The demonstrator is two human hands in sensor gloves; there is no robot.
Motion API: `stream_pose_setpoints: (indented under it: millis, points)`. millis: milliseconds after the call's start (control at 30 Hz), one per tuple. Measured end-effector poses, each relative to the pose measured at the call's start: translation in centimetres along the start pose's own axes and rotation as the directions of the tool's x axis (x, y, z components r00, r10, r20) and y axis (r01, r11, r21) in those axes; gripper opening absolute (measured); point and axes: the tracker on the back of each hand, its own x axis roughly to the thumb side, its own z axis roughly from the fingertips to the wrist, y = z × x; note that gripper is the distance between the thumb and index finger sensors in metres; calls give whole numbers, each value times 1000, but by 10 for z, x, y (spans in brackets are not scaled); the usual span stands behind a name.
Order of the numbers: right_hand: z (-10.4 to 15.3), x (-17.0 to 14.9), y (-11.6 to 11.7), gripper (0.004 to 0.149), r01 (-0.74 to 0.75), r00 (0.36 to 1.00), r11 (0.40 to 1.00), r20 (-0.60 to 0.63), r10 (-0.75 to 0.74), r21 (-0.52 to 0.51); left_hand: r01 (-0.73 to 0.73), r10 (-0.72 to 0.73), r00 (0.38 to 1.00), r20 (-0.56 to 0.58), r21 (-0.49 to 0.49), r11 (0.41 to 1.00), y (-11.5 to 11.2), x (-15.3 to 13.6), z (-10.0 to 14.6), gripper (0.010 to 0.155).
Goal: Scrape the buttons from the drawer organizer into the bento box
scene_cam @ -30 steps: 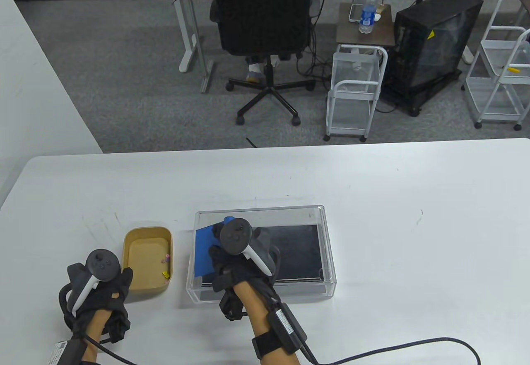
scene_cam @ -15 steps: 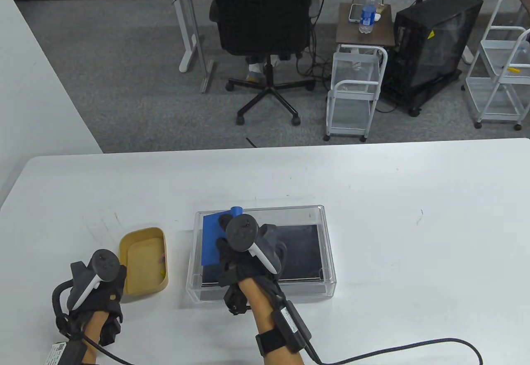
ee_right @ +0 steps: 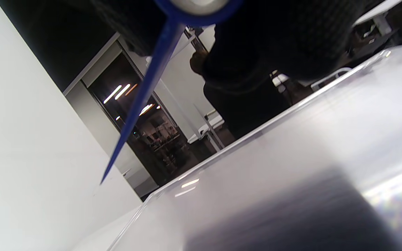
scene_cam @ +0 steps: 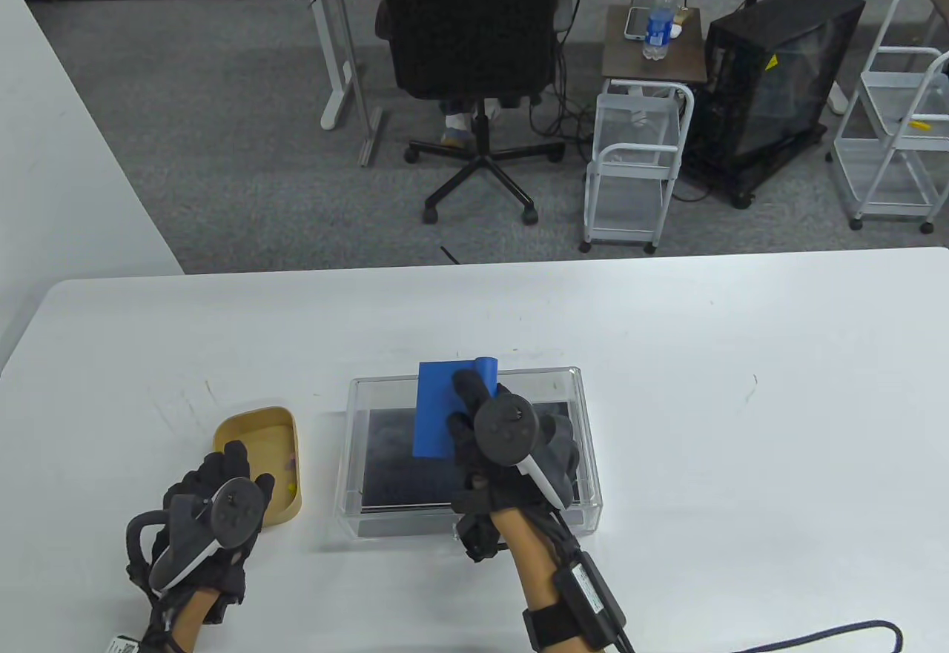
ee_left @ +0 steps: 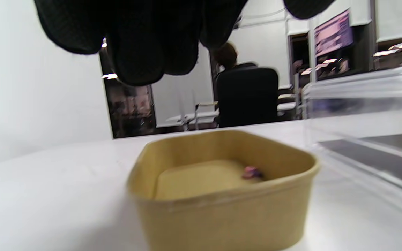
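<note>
The tan bento box (scene_cam: 252,431) stands on the table at the left, with a few small buttons (scene_cam: 296,488) inside near its right wall. One pink button (ee_left: 251,172) shows in the left wrist view. My left hand (scene_cam: 222,475) hovers at the box's near edge with its fingers spread, holding nothing. The clear drawer organizer (scene_cam: 534,371) with a dark bottom lies to the right of the box. My right hand (scene_cam: 478,423) grips a blue scraper (scene_cam: 443,408) above the organizer's middle. The scraper shows edge-on in the right wrist view (ee_right: 141,101).
The organizer's clear wall (ee_left: 361,90) stands close to the right of the bento box (ee_left: 222,209). A black cable (scene_cam: 815,634) trails from my right forearm across the table's near right. An office chair (scene_cam: 474,52) and carts stand beyond the far table edge.
My right hand lifted the blue scraper from the organizer's left end and carried it right. My left hand let go of the bento box, shifted right and spread its fingers.
</note>
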Motion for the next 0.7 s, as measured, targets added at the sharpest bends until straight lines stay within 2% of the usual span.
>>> stream_pose_setpoints:
  millis: [67,200,333,467,600,700]
  points:
    - [5,-11,-12,54,-22,1000,999,2,22,-39,-18,13,996,86,56,998,4,11,6,70]
    - [12,-32,-28,54,-57,998,995,-14,56,-76,-52,29,988,154,145,988,9,26,15,70]
    - [20,-60,-42,54,-110,993,984,-53,103,-138,-98,45,962,271,185,978,11,43,25,71]
    - [28,-90,-57,54,-136,988,965,-109,114,-225,-104,-2,915,404,241,965,12,58,35,71]
    - [34,-118,-65,54,-101,985,951,-162,55,-291,-115,-21,877,481,253,961,11,67,40,70]
    - [34,-137,-71,54,-100,977,952,-209,39,-288,-128,-27,845,535,251,960,10,75,44,70]
